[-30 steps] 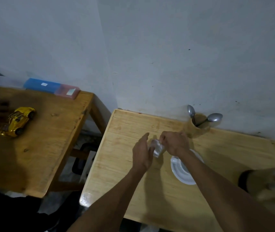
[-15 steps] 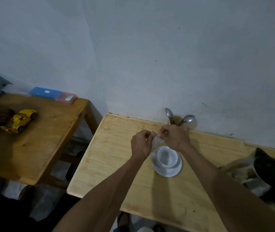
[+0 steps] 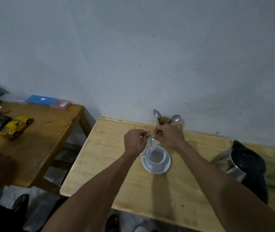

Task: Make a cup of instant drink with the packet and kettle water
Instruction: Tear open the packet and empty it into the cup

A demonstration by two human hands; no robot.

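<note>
Since the earlier frame, both hands have drawn slightly apart at the packet's top. That small clear packet (image 3: 150, 142) hangs between them, pinched at its upper edge by the left hand (image 3: 134, 142) and the right hand (image 3: 169, 136), directly above the white cup (image 3: 156, 156) on its saucer (image 3: 156, 167). Cup and saucer sit mid-tabletop on the light wooden table (image 3: 103, 148). Two spoons (image 3: 175, 118) stand in a holder at the back edge against the wall; the kettle (image 3: 243, 163) stands towards the right edge.
</note>
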